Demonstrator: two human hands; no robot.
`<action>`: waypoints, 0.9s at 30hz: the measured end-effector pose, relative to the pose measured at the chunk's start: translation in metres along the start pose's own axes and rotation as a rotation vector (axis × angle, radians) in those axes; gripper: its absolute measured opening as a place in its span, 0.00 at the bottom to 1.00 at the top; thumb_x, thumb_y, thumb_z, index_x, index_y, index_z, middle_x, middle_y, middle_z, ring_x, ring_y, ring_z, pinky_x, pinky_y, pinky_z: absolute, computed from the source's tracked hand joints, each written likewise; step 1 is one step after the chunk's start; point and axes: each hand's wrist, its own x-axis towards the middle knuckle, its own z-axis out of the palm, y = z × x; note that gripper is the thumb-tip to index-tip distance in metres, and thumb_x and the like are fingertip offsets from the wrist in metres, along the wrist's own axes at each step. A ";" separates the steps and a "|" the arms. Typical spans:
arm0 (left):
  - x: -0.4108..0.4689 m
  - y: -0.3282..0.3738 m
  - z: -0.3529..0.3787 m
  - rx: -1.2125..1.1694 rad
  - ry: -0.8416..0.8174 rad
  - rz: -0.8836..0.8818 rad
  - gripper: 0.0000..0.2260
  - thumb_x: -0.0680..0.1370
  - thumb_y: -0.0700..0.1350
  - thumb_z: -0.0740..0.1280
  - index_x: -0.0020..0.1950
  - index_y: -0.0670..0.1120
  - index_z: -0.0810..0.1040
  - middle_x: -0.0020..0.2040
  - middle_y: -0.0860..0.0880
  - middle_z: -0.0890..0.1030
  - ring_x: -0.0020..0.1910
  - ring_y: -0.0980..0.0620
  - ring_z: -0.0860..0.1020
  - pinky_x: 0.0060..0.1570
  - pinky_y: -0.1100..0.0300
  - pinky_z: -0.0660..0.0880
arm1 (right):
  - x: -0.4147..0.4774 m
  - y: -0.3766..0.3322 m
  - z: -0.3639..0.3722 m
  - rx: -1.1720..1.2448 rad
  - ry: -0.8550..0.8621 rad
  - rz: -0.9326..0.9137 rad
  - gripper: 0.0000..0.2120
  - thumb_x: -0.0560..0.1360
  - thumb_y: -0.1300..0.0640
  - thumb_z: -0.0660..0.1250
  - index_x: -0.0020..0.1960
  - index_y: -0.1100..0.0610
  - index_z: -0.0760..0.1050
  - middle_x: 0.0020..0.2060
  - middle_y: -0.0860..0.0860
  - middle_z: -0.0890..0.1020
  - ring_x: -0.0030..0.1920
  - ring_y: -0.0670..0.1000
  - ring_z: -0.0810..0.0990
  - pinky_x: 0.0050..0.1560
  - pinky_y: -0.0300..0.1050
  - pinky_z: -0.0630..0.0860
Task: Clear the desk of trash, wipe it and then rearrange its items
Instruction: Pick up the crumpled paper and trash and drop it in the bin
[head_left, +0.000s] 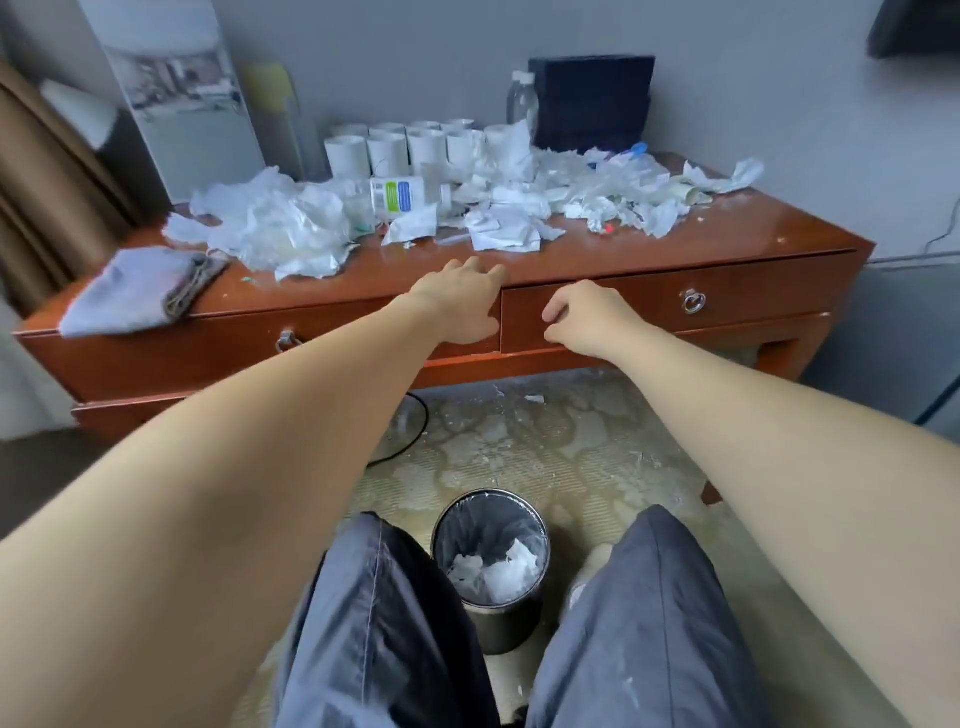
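Note:
A reddish wooden desk (649, 244) is littered with crumpled white tissues and wrappers (291, 228) across its top. My left hand (457, 301) reaches over the desk's front edge, fingers relaxed and holding nothing. My right hand (587, 317) hangs in front of the right drawer, fingers loosely curled and empty. A grey cloth (135, 291) lies on the desk's left corner. On the floor between my knees stands a black trash bin (491, 566) lined with a bag, with some white paper inside.
Several white cups (395, 148) stand in rows at the back of the desk, with a clear bottle (522, 101) and a dark box (592, 98) behind. A white labelled container (405, 195) lies among the paper. Two drawers have ring handles (693, 301). Scraps dot the carpet.

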 end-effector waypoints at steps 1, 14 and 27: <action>0.007 -0.003 -0.008 0.001 0.008 0.000 0.28 0.78 0.48 0.65 0.76 0.49 0.60 0.70 0.41 0.67 0.69 0.39 0.66 0.62 0.43 0.70 | 0.006 -0.002 -0.007 0.001 0.010 0.000 0.07 0.73 0.56 0.70 0.50 0.48 0.79 0.53 0.50 0.83 0.54 0.53 0.80 0.59 0.48 0.76; 0.126 -0.060 -0.032 0.001 0.000 0.008 0.28 0.80 0.54 0.64 0.77 0.48 0.60 0.70 0.39 0.67 0.67 0.36 0.68 0.63 0.42 0.70 | 0.120 -0.011 -0.032 -0.049 0.076 0.012 0.19 0.75 0.57 0.68 0.66 0.54 0.73 0.64 0.54 0.76 0.63 0.57 0.75 0.59 0.48 0.73; 0.246 -0.061 0.011 -0.079 -0.055 0.016 0.27 0.78 0.60 0.64 0.75 0.53 0.64 0.68 0.43 0.69 0.65 0.40 0.70 0.54 0.48 0.71 | 0.226 0.075 -0.039 -0.135 0.246 0.267 0.37 0.73 0.45 0.71 0.74 0.56 0.59 0.69 0.60 0.67 0.69 0.65 0.65 0.64 0.56 0.68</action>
